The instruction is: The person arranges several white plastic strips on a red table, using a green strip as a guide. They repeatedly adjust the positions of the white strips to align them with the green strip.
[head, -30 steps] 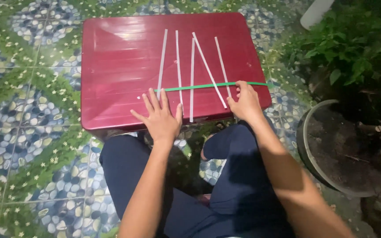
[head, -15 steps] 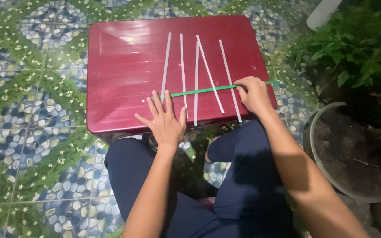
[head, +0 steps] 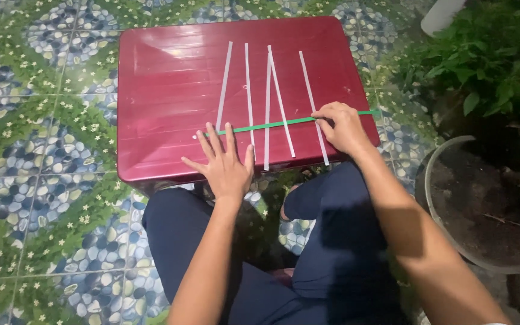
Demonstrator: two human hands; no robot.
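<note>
A dark red plastic table (head: 164, 90) stands in front of me. Several white strips (head: 248, 90) lie lengthwise on it, and a thin green strip (head: 284, 123) runs across them. My left hand (head: 224, 162) lies flat with spread fingers on the table's near edge, over the near ends of the left white strips and the green strip's left end. My right hand (head: 341, 126) pinches the green strip near its right end, beside the rightmost white strip (head: 311, 102).
The table stands on a tiled floor (head: 37, 150) with a green and blue pebble pattern. A leafy plant (head: 482, 60) grows at the right. Below it sits a round pot of soil (head: 482, 204). My legs in dark trousers (head: 332, 241) are under the table's near edge.
My right hand has moved up along the green strip's right end and now pinches it. The left hand stays flat on the near edge. The view has shifted slightly.
</note>
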